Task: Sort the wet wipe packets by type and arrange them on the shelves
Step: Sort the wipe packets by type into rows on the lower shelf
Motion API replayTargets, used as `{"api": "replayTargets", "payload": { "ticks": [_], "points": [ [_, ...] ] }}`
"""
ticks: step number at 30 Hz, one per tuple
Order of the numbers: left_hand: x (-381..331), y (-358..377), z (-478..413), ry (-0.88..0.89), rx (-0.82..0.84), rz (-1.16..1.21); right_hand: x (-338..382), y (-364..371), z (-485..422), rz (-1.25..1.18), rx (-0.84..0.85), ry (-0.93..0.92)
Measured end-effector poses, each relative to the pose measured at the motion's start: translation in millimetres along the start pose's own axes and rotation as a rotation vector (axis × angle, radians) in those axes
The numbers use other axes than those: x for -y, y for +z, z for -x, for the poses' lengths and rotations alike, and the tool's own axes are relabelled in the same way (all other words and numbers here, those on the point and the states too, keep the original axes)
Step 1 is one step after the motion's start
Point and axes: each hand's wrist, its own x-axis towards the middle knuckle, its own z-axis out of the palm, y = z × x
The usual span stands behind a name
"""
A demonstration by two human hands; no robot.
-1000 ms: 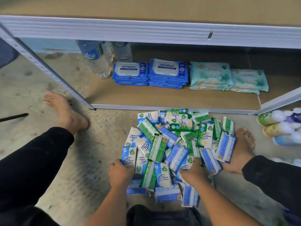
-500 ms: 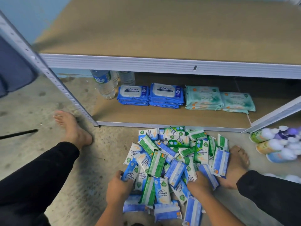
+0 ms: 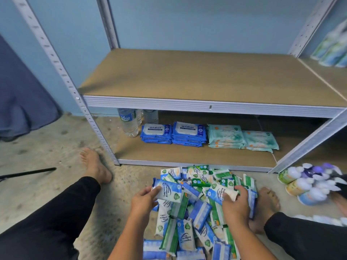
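At lower centre, the left hand (image 3: 144,200) pinches a blue-and-white packet (image 3: 169,190), held just above the pile of small packets (image 3: 199,214) on the floor. The right hand (image 3: 237,205) curls round a second packet (image 3: 218,192), which seems to rest on the pile. Mid-frame, the lower shelf (image 3: 187,154) bears blue antabax packs (image 3: 173,133) beside teal packs (image 3: 242,137).

A blue packet (image 3: 167,191) was gripped in the left hand (image 3: 143,201) and a second packet (image 3: 220,193) in the right hand (image 3: 235,206), over the pile (image 3: 187,233).
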Motion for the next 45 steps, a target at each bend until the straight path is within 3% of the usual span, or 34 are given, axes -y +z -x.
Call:
{"api": "replayTargets", "payload": {
  "ticks": [3, 10, 15, 20, 25, 31, 38, 45],
  "points": [
    [-9.6, 10.3, 9.6, -0.071, 0.163, 0.199, 11.1, -3.7, 1.4, -0.068, -0.004, -0.064],
    [-15.1, 33.6, 21.4, -0.189, 0.245, 0.392, 15.2, -9.5, 5.8, -0.174, 0.008, -0.033],
    [-13.5, 37.9, 30.2, -0.245, 0.494, 0.269, 13.5, -6.0, 5.2, -0.292, 0.036, 0.113],
    [-15.6, 44.3, 32.1, -0.203, 0.423, 0.192, 15.7, -1.3, -1.3, -0.392, 0.110, 0.227],
    [-17.0, 36.7, 19.1, -0.132, 0.391, -0.162, 28.9, 6.3, -2.5, -0.506, 0.143, 0.238],
    [-29.4, 27.4, -3.8, -0.091, 0.638, -0.373, 41.3, 23.6, -12.0, -0.530, 0.154, 0.223],
    [-68.8, 24.1, -50.6, 0.058, 0.507, -0.545, 55.0, 62.2, -38.1, -0.496, 0.171, 0.190],
    [-99.6, 29.4, -132.9, 0.155, 0.120, -0.338, 72.2, 122.4, -86.8, -0.507, 0.157, 0.244]
  ]
}}
